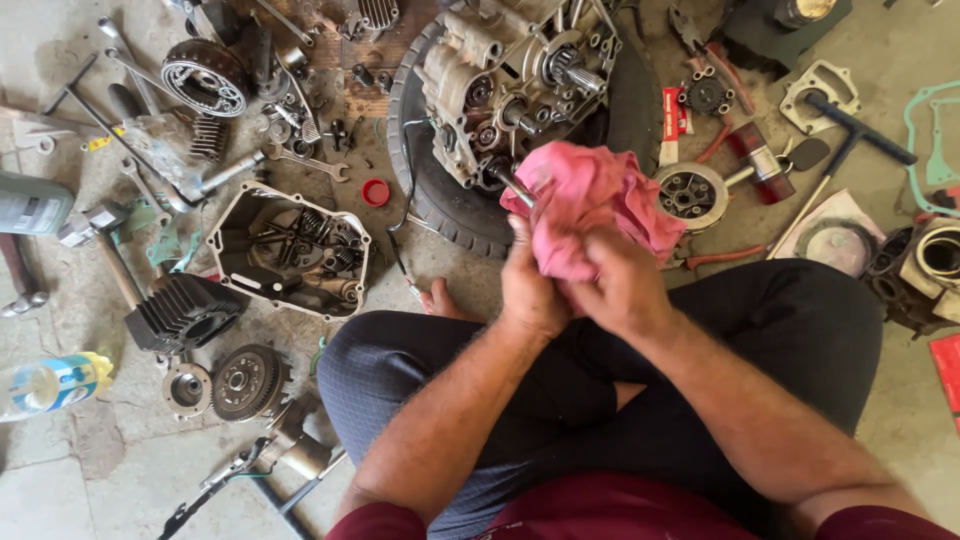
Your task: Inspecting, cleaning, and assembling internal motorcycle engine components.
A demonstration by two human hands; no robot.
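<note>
A crumpled pink rag [590, 205] bunched around what looks like a metal rod [513, 185], above the lap.

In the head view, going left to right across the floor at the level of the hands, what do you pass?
Finned black cylinder → open engine cover → left hand → pink rag → right hand → round clutch hub → grey cylinder part.

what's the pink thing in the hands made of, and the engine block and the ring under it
Pink rag: soft woven cloth, going by its crumpled folds. Engine block: looks like cast metal, dull grey and grimy, likely aluminium. Ring under it: seems a black rubber tyre, matte with ribbed tread.
</note>
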